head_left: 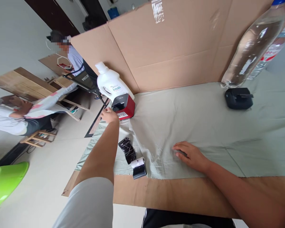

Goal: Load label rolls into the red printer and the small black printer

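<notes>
My left hand [110, 116] reaches to the far left corner of the cloth, against the left side of a red-and-black device [127, 108] with a white label. Its fingers are curled, and what they pinch, if anything, is too small to make out. My right hand [191, 155] rests on the grey-green cloth [161, 126], thumb apart from the fingers; the gap between them is dark. Nearer me lie a crumpled black strip [127, 151] and a small white roll with a black end [138, 167].
Behind the device stands a white jug [112, 82] beside a cardboard screen [171, 47]. Large water bottles [254, 47] and a black case [238, 98] are at the right. Leftward, one person [11, 115] sits at a bench; another [74, 58] is farther back. A green chair [7, 182] is lower left.
</notes>
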Demonstrator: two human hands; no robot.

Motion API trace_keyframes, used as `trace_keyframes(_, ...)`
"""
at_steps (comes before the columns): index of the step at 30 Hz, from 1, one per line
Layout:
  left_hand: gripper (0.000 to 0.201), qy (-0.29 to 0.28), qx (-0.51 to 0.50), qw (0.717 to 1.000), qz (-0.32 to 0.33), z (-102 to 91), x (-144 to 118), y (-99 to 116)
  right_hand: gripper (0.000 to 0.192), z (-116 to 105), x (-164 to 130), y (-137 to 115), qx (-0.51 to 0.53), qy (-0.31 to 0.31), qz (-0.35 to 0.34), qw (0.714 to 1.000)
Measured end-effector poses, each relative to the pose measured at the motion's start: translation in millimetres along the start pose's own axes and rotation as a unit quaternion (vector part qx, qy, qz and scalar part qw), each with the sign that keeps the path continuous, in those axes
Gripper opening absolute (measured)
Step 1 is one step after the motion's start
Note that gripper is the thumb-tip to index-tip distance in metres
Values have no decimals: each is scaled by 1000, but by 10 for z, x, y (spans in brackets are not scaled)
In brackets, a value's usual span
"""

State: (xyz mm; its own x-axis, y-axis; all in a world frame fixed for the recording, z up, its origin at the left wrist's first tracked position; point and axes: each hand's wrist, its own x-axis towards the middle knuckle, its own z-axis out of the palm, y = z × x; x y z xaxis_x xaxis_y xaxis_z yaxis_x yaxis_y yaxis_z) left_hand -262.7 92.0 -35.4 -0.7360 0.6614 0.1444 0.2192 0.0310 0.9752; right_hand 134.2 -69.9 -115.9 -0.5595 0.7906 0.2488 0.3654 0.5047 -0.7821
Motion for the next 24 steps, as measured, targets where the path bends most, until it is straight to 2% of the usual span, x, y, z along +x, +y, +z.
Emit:
trace_keyframes(3,10,34,36,993,111,263,-604,50,23,-7,56,34,-4,3,-6,1000)
trace_keyframes(5,11,-44,-5,990,135,482,-1187,21,22,-1,91,39,-3,4,2,1000)
trace_keyframes(7,15,-145,-73,982,94,677,-1820,-57,21,34,78,11,2,16,23,1000)
trace_keyframes(10,20,-225,-132,965,18,825,-2606,-218,20,136,-90,-89,8,59,55,997)
trace_keyframes(12,22,-248,-151,957,-6,815,-2906,-311,19,178,-247,-140,22,51,42,998)
trace_keyframes(14,24,-260,-163,952,-22,760,-3028,-367,18,110,-327,-116,36,6,6,999)
trace_keyframes(16,25,-272,-166,947,-33,709,-3038,-384,19,-139,-251,21,5,0,-15,1000)
trace_keyframes(18,23,-290,-156,943,-42,686,-3011,-376,22,-574,-22,265,-104,97,18,990)
trace_keyframes(19,22,-301,-146,941,-46,682,-2997,-367,26,-838,123,416,-171,158,61,971)
trace_keyframes(21,19,-322,-123,937,-53,682,-2977,-348,40,-1384,396,739,-287,259,172,906)
trace_keyframes(22,19,-334,-113,934,-56,681,-2970,-338,50,-1634,500,898,-329,290,225,870)
trace_keyframes(24,18,-355,-100,927,-64,672,-2952,-319,68,-2025,608,1187,-384,306,296,819)
